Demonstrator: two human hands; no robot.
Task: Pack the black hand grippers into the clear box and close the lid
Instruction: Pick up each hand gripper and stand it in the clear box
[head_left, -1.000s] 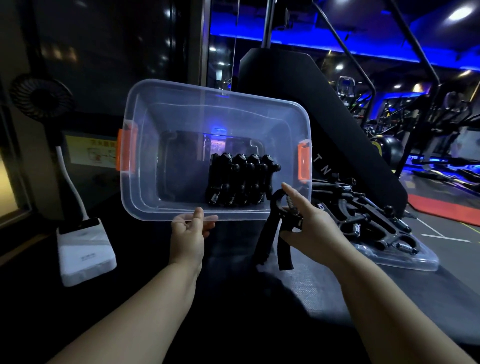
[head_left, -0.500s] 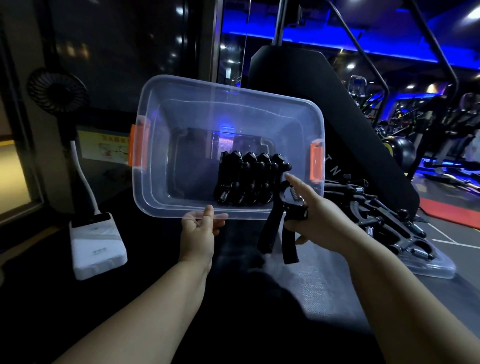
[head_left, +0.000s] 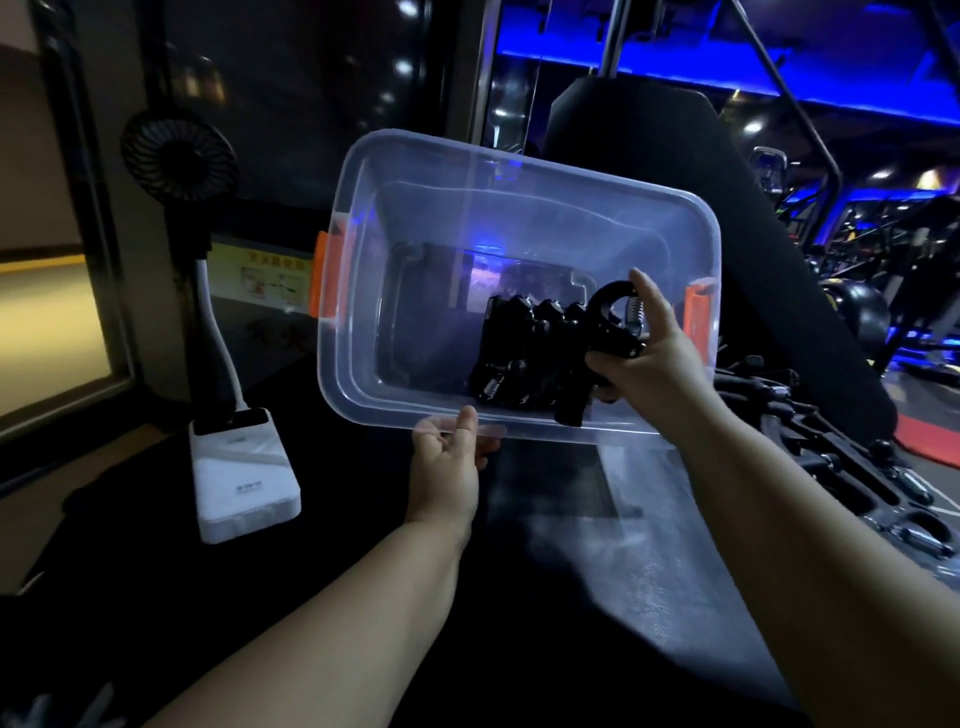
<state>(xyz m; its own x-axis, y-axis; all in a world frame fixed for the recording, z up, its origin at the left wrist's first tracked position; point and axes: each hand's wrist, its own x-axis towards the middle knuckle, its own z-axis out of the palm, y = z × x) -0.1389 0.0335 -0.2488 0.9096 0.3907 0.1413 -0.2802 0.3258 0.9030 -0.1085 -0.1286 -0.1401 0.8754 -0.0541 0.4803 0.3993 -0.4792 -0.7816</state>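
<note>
The clear box with orange latches is tilted up so its opening faces me. My left hand grips its near rim from below. Several black hand grippers stand in a row inside, against the right part of the box's bottom. My right hand holds one more black hand gripper by its spring end, over the near rim, right beside that row. More hand grippers lie on the clear lid at the right, on the dark tabletop.
A white power bank with a black fan on a bendy neck stands at the left of the dark table. A black gym machine panel rises right behind the box. Gym floor lies beyond on the right.
My right hand has lifted the hand gripper from in front of the box up over the rim, next to the row inside. The view has swung left; my left hand keeps holding the box.
</note>
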